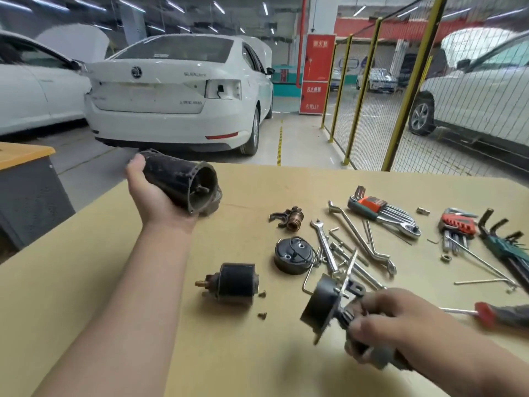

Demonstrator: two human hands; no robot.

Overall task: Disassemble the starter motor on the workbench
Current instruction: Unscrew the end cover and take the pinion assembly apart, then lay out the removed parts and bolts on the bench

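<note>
Workbench (257,184) looks like a parts bin, with our left hand (151,193) wrapped round the starter motor housing (177,181), held up open-end-toward-us probably to peek inside, while our right hand (395,322) clutches the separated end section (323,305) near the solenoid (234,283) and wrenches (325,247).

Evenly bright indoor view under ceiling strip lights (265,8).
Soft shadows on the surface (257,353); right hand (400,319) motion-blurred; edges bow from the wide lens.
</note>
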